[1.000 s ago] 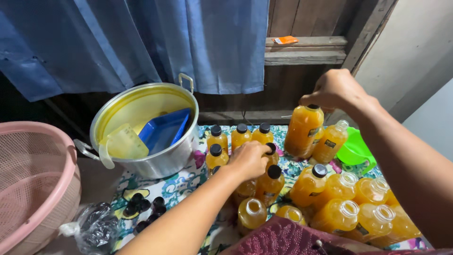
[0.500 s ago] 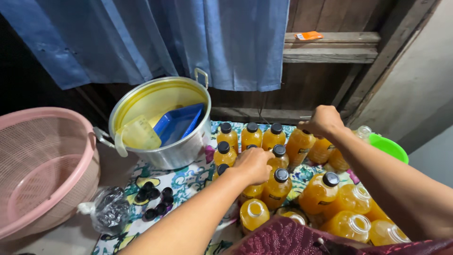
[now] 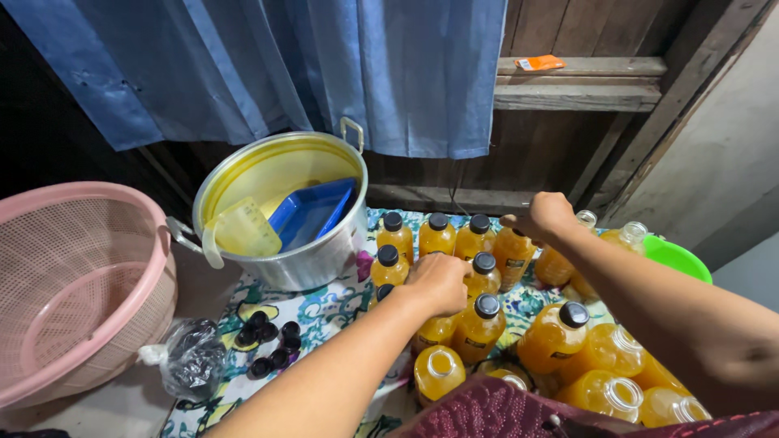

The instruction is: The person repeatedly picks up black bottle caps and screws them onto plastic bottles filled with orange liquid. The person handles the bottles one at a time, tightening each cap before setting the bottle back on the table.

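Head camera: we are looking down on a cluster of small orange-filled bottles (image 3: pixel 479 316) standing on a flower-patterned cloth (image 3: pixel 324 312). Our left hand (image 3: pixel 438 282) is resting curled over the top of one bottle in the middle of the group, fingers closed down around its cap so that the cap is hidden from us. Our right hand (image 3: pixel 548 217) is reaching to the back row, closed in a loose fist on top of a bottle (image 3: pixel 511 258) there; we cannot tell what its fingers are pinching underneath. Some bottles are wearing black caps, while those nearest us are standing uncapped.

Just left of the bottles, loose black caps (image 3: pixel 272 345) are lying on the cloth beside a crumpled clear plastic bag (image 3: pixel 193 365). Behind them a large metal pot (image 3: pixel 312 259) is holding a blue tray (image 3: pixel 312 211) and a pale plastic jug (image 3: pixel 239 231). A pink basket (image 3: pixel 81 284) is sitting at far left, a green bowl (image 3: pixel 677 258) at right. A blue curtain (image 3: pixel 324 65) is hanging behind.
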